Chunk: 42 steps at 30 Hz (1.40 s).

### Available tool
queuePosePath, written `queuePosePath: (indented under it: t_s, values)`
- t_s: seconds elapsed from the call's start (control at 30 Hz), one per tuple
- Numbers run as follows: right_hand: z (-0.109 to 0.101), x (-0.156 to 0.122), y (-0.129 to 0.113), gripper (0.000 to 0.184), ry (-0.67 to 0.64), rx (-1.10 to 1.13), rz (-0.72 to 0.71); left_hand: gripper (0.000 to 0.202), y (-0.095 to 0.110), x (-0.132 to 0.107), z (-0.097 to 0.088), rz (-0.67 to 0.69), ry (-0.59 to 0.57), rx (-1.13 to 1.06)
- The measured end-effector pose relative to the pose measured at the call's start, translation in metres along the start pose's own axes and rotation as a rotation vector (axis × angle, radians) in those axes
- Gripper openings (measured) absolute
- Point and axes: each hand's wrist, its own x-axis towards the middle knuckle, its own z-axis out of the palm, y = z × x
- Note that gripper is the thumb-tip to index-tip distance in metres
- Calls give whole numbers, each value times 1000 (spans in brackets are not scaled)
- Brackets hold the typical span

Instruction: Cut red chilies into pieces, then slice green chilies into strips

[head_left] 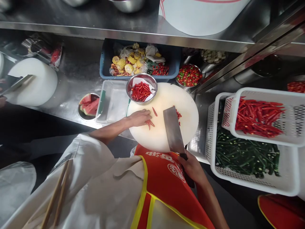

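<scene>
My right hand [193,168] is wrapped around the handle of a cleaver [173,128], whose broad blade lies over the round white cutting board [164,140]. Chopped red chili pieces [178,117] sit along the blade's far side, partly hidden by it. My left hand [140,117] is at the board's left side with fingers curled together over a few whole red chilies [149,123], whose ends stick out. One loose chili [154,111] lies just beyond the fingers. A steel bowl [128,95] of red chilies on white paper stands at the board's far edge.
A blue bin [103,68] holds corn pieces and bags. A clear plastic tub [111,101] and a bowl of watermelon [90,105] are on the left. White baskets [292,171] with red and green chilies stand right. A co-worker's knife [20,84] rests over another board [41,82].
</scene>
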Motion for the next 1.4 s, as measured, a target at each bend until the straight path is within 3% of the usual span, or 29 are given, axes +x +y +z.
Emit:
queuePosePath:
  t_s: [0.17,0.3,0.43,0.6,0.7,0.8,1.0,1.4]
  values:
    - [-1,0,0,27,-2,-31,4,34,-5,11,-1,133,12,134]
    - [-1,0,-2,27,3,-63,2,26,-15,25,-1,201,-16,140]
    - [0,-3,-6,28,25,-84,-21,28,-8,31,11,35,77,148]
    - [1,-8,-10,36,77,-141,-15,29,19,30,44,-285,266,109]
    - [2,-8,-15,44,102,-232,-28,29,27,27,55,-347,362,28]
    - [5,-6,-22,46,108,-319,-60,23,21,19,57,-375,430,-59]
    - [11,1,-35,48,57,-407,-114,26,1,3,59,-230,438,-120]
    - [16,9,-35,51,90,-503,-138,23,-3,24,54,-112,431,-153]
